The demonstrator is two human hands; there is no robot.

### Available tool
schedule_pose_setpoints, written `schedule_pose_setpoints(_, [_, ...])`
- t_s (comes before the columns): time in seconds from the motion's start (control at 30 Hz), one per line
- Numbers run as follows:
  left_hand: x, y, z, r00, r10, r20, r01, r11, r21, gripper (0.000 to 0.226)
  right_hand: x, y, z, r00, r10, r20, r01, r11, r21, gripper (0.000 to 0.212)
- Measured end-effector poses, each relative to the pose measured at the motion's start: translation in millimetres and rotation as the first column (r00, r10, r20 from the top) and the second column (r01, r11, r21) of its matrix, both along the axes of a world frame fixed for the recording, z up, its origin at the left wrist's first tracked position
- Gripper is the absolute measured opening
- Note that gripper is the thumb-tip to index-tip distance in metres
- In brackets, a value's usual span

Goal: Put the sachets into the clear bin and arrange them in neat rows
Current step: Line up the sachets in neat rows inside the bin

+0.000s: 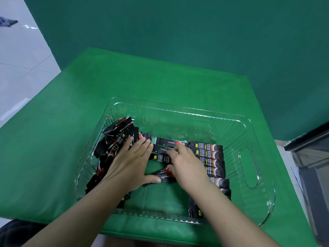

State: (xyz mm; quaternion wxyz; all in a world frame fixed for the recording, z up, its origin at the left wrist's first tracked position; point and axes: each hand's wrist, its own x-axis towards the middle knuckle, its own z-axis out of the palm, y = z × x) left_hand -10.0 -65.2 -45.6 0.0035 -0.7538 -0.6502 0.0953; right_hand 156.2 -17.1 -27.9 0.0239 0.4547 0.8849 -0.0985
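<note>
A clear plastic bin (179,111) sits on the green table. Inside it, a loose heap of black stick sachets (117,134) leans against the left wall. A neat row of sachets (211,157) lies side by side along the right part. Between them lie a few loose sachets (165,142) at odd angles. My left hand (131,163) lies flat with straight fingers on the heap's edge, thumb touching a loose sachet (162,176). My right hand (187,164) rests with curled fingers on sachets beside the row; whether it pinches one is hidden.
The bin has a handle slot (249,168) in its right wall. The green cloth (124,82) covers the table, with a darker green backdrop behind. Grey floor (21,56) lies to the left, and a dark frame (309,139) stands at the right edge.
</note>
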Motion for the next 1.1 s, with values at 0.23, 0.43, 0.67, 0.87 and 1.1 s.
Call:
schedule_pose_setpoints(0.23, [-4.5,0.7,-10.5,1.0,0.011,0.022,-0.013,0.998,0.055,0.091,6.7,-10.8,-3.2,0.987,0.155,0.038,-0.149,0.982,-0.114,0.043])
schedule_pose_setpoints(0.43, [-5.9,0.5,-20.6,0.993,-0.006,0.115,-0.015,0.984,0.178,0.056,-1.1,-12.0,-3.7,0.996,0.052,0.07,-0.048,0.997,-0.055,0.033])
schedule_pose_setpoints(0.67, [-6.0,-0.7,-19.8,0.993,0.012,0.114,-0.037,0.975,0.22,0.059,-5.4,-8.9,-4.1,0.996,-0.082,0.04,0.085,0.993,-0.078,0.031])
schedule_pose_setpoints(0.87, [-7.7,-0.7,-22.7,0.997,-0.006,0.075,-0.014,0.967,0.255,0.058,1.7,-14.9,-2.4,0.998,-0.013,0.061,0.023,0.986,-0.167,0.043])
schedule_pose_setpoints(1.1, [-7.0,-0.4,-23.2,0.998,-0.029,0.054,0.012,0.955,0.296,0.059,5.9,-23.1,2.4,0.997,0.033,0.074,-0.017,0.979,-0.203,0.045])
